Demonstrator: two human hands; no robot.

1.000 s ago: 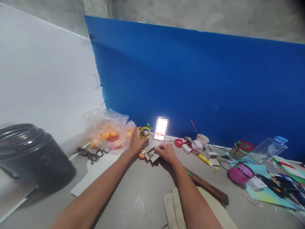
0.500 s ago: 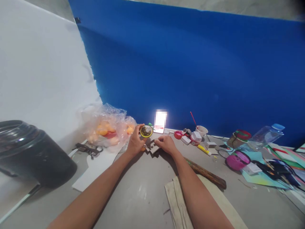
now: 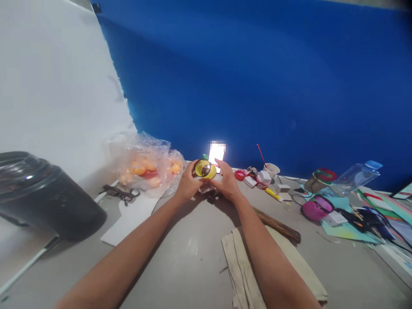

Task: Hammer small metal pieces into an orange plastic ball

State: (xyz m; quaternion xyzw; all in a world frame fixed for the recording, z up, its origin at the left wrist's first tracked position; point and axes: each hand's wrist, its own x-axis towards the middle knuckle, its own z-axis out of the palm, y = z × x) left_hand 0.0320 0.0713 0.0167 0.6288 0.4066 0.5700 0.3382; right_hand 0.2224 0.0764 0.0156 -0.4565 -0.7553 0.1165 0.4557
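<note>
Holding a yellow container between left hand and right hand, mouth tipped toward the camera, just in front of a bright screen. Gripping from opposite sides — fingers curled partway, pressed to the wall. Below, grey tabletop with a bag of orange balls leftward, folded cloth rightward — behind, blue partition.

Big blue panel across the far side, white one on the left, kinda shiny grey tabletop near.
</note>
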